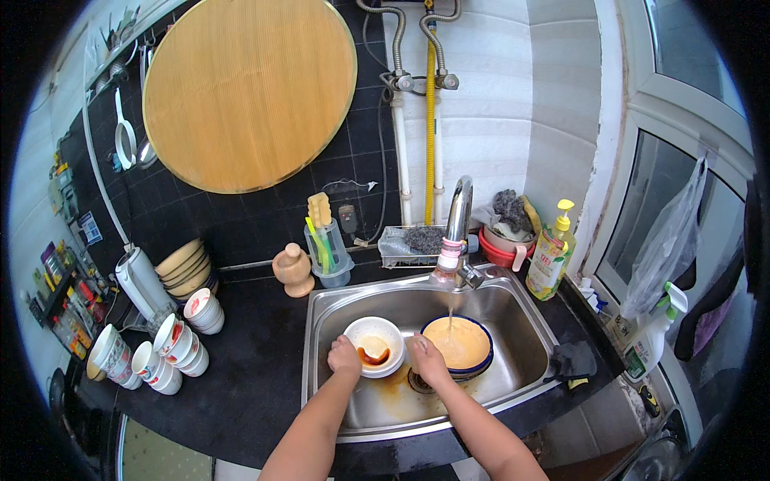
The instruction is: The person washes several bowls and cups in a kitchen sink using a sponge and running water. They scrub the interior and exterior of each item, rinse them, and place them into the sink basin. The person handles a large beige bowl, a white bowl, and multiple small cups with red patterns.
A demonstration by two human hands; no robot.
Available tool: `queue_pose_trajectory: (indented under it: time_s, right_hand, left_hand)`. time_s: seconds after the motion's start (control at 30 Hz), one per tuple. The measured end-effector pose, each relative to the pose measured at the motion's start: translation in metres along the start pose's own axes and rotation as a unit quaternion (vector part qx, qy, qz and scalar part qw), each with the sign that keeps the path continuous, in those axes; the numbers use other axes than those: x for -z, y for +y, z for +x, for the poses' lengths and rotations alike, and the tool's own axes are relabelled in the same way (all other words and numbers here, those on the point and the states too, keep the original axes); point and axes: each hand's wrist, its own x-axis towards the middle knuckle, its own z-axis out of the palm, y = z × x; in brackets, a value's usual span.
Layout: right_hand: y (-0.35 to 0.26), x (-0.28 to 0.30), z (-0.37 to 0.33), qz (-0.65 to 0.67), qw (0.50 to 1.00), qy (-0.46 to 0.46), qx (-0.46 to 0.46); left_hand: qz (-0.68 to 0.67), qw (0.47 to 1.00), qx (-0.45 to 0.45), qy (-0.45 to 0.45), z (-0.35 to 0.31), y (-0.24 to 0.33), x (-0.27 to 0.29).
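In the sink (529,365), my left hand (345,355) grips the left rim of a white bowl (391,330) with reddish-brown sauce pooled inside. My right hand (428,361) is closed between this bowl and a blue-rimmed bowl (459,345); whatever its fingers hold, if anything, is hidden. Cloudy orange liquid fills the blue-rimmed bowl. A thin stream of water runs into it from the chrome faucet (460,212). Orange-brown residue lies on the sink bottom near both hands, around the partly covered drain.
Stacked paper cups (167,353) and brown bowls (184,268) stand on the left counter. Behind the sink are a wooden mortar (293,271), a utensil holder (330,260) and a wire rack (401,248). A soap bottle (550,256) and a spray bottle (651,341) stand right.
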Motion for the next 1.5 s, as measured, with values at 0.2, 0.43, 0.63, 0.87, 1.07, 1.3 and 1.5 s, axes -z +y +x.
queue_pose_trajectory:
  time_s: [0.2,0.43,0.63,0.87,1.07,1.3,1.5]
  right_hand:
    - [-0.014,0.001,-0.004,-0.028,0.999,-0.020,-0.007]
    - [-0.009,-0.002,-0.001,-0.029,0.999,-0.010,0.015]
    - [-0.008,-0.001,0.000,-0.028,0.999,-0.023,0.008]
    - [-0.011,-0.001,-0.002,-0.054,0.997,-0.057,0.005]
    - [-0.039,-0.003,-0.028,-0.111,0.947,-0.271,0.133]
    - [-0.035,-0.008,-0.032,-0.435,0.841,-0.118,0.300]
    - [-0.035,-0.021,-0.025,-0.475,0.801,-0.146,0.333]
  left_hand:
    - [-0.025,0.999,0.031,-0.006,0.029,-0.004,-0.013]
    - [-0.161,0.983,0.031,-0.080,0.023,-0.003,0.047]
    - [-0.247,0.964,-0.006,-0.096,0.015,0.006,0.059]
    - [-0.221,0.929,-0.285,0.078,-0.026,0.020,0.085]
    - [-0.389,0.893,-0.196,0.109,-0.055,0.012,0.096]
    - [-0.685,0.707,0.107,-0.142,-0.069,-0.022,0.055]
    - [-0.725,0.630,-0.012,-0.277,-0.097,-0.020,0.066]
